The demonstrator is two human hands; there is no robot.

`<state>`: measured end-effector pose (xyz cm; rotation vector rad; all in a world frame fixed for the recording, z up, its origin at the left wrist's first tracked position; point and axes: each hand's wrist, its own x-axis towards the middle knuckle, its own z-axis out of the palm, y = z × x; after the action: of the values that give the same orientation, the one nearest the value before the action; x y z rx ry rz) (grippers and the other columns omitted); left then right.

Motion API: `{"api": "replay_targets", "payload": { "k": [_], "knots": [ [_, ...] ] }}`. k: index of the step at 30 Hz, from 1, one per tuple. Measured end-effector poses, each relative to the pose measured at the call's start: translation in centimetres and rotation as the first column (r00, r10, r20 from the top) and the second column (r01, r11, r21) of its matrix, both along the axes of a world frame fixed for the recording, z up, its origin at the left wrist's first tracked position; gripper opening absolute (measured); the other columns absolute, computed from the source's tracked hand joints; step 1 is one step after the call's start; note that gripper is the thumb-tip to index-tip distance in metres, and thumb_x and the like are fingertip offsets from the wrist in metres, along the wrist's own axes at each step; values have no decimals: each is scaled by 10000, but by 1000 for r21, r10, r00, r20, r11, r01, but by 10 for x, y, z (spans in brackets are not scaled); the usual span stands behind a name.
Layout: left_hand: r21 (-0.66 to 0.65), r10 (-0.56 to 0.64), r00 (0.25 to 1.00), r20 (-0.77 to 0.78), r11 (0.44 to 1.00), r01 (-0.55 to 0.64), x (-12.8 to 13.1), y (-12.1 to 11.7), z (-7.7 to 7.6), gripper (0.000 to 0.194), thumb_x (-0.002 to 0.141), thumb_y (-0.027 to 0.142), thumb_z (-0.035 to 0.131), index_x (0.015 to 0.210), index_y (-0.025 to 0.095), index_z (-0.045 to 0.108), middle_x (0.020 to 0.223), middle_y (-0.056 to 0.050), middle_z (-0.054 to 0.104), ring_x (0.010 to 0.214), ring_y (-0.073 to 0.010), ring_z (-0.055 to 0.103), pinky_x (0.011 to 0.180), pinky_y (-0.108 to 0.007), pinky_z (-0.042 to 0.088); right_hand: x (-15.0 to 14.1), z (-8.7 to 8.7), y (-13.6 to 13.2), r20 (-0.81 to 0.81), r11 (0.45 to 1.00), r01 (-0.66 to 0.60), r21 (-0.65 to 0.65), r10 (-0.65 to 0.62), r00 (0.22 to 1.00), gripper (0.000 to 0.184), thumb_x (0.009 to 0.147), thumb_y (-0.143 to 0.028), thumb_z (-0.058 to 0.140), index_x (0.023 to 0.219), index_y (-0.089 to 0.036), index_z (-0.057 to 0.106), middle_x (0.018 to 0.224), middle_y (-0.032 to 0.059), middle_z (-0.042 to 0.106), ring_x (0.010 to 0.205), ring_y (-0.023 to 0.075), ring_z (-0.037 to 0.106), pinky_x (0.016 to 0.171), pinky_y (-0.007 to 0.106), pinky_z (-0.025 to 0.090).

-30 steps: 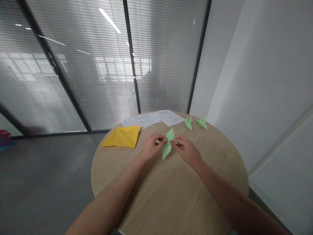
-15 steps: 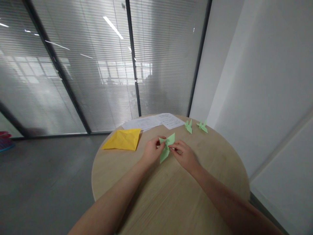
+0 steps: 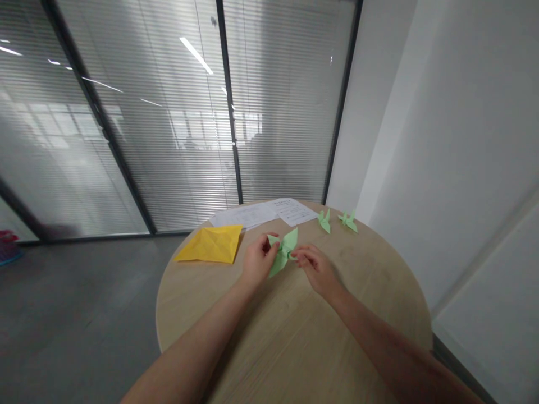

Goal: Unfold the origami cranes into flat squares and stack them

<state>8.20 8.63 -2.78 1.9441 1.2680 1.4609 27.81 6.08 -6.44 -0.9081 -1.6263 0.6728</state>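
A partly folded light green paper piece is held just above the round wooden table, near its far middle. My left hand pinches its left side, thumb on top of a small flap. From the right, my right hand pinches the piece at its centre with its fingertips. Both hands are closed on the paper.
A folded yellow paper sheet lies at the table's far left. White printed sheets lie at the far edge. Two small green folded cranes stand at the far right. Glass walls with blinds and a white wall surround the table.
The green piece has tilted and opened out on its left side, where a flap now shows under my left thumb. Both hands stayed pinched on it and shifted slightly.
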Motion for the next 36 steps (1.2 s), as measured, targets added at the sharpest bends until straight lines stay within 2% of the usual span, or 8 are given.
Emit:
{"api": "replay_targets", "payload": {
  "k": [5, 10, 15, 19, 24, 28, 31, 36],
  "knots": [
    [24, 38, 999, -4, 999, -37, 0, -2, 2, 218, 891, 318, 620, 1069, 217, 692, 655, 40, 552, 631, -179, 538, 624, -287, 403, -1, -13, 13, -33, 998, 5, -70, -8, 999, 358, 973, -556, 585, 965, -251, 772, 1076, 92, 664, 936, 216, 642, 756, 331, 555],
    [7, 10, 998, 63, 1000, -10, -2, 5, -3, 208, 883, 351, 626, 1034, 215, 670, 704, 24, 591, 669, -183, 576, 650, -290, 440, -5, -24, 22, -172, 968, -33, -248, -11, 985, 260, 849, -448, 684, 1012, -251, 728, 1044, 68, 686, 861, 195, 655, 717, 317, 563],
    [-24, -73, 977, 201, 997, 79, -3, 12, -4, 180, 851, 377, 645, 928, 214, 633, 794, 0, 647, 735, -178, 615, 682, -282, 481, -6, -23, 24, -292, 922, -85, -378, -31, 956, 434, 720, -310, 732, 1139, -245, 639, 1130, 75, 687, 787, 161, 653, 636, 272, 530],
    [-16, -103, 946, 307, 993, 113, -5, 15, -1, 182, 803, 362, 700, 877, 210, 633, 765, 17, 626, 701, -160, 593, 651, -260, 467, -5, -20, 24, -310, 910, -104, -402, -28, 950, 497, 694, -284, 737, 1177, -239, 631, 993, 38, 688, 697, 140, 618, 581, 253, 474],
    [-71, -142, 821, 554, 974, 216, -10, 18, 4, 268, 730, 375, 812, 809, 198, 628, 704, 46, 578, 651, -123, 558, 641, -233, 477, -4, -20, 23, -419, 882, -189, -432, -10, 908, 453, 709, -313, 777, 1141, -240, 660, 815, -9, 669, 649, 142, 596, 616, 276, 479],
    [-166, -97, 685, 723, 937, 307, -13, 20, 6, 363, 652, 354, 885, 874, 196, 644, 696, 66, 561, 598, -94, 549, 585, -203, 482, -2, -19, 22, -478, 847, -245, -471, -12, 878, 475, 702, -310, 824, 1149, -240, 678, 909, 15, 715, 682, 141, 616, 669, 291, 505],
    [-203, -86, 583, 808, 888, 413, -14, 21, 3, 461, 604, 311, 921, 964, 199, 657, 694, 70, 577, 571, -87, 562, 545, -188, 479, -1, -18, 21, -469, 848, -249, -468, 0, 883, 455, 706, -308, 825, 1137, -238, 696, 921, 25, 729, 705, 147, 631, 696, 293, 517],
    [-226, -91, 530, 843, 834, 503, -13, 21, 0, 526, 606, 291, 936, 1044, 187, 664, 701, 62, 620, 549, -83, 576, 528, -184, 490, -2, -19, 23, -374, 863, -209, -459, 26, 927, 348, 707, -279, 803, 1046, -254, 728, 961, 51, 774, 805, 193, 689, 712, 297, 523]
  ]
}}
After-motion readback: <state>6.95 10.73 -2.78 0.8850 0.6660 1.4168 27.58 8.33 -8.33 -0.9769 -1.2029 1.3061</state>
